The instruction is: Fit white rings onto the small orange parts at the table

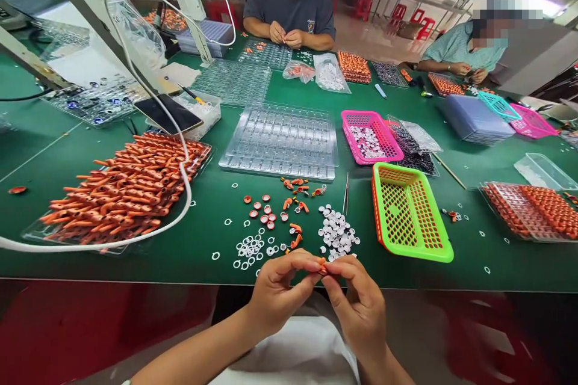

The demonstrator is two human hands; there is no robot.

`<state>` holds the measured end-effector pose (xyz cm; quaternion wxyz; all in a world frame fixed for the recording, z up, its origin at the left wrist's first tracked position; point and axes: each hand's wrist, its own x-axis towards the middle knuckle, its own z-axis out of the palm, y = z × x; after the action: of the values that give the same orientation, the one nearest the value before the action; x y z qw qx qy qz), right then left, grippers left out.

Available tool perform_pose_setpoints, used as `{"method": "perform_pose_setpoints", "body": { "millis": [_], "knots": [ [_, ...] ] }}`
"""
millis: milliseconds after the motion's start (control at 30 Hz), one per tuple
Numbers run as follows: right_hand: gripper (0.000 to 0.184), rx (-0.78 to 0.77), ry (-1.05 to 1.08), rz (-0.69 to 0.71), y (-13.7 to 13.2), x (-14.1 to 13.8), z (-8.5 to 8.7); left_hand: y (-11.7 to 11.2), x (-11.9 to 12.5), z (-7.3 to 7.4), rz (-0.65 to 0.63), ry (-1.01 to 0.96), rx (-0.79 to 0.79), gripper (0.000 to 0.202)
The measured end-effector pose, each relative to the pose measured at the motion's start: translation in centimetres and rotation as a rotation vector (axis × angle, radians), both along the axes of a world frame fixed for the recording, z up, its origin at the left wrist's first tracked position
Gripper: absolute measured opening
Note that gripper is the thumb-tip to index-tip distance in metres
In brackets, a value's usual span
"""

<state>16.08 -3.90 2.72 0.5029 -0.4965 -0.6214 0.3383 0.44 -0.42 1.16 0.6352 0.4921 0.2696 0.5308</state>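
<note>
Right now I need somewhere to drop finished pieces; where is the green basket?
In the head view, the green basket sits right of centre on the green table, just below the pink basket.

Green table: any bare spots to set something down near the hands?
Bare green table lies right of the green basket, with only stray rings, and along the near edge under the tray of orange parts. It is crowded straight ahead of the left hand and right hand: white rings, white discs.
</note>
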Motion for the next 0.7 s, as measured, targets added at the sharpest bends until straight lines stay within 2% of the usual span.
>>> {"method": "perform_pose_setpoints", "body": {
  "millis": [200,467,700],
  "knots": [
    [0.022,0.03,0.002,-0.014,-0.4,-0.1,-0.3,-0.1,0.2,-0.2,0.045,0.044,0.065,0.03],
    [0.022,0.065,0.022,-0.019,-0.1,-0.4,-0.1,-0.3,-0.4,0.0,0.086,0.209,0.237,0.04],
    [0.017,0.116,0.074,-0.058,0.6,-0.7,0.5,0.0,-1.0,-0.2,0.107,0.318,0.242,0.034]
  ]
}}
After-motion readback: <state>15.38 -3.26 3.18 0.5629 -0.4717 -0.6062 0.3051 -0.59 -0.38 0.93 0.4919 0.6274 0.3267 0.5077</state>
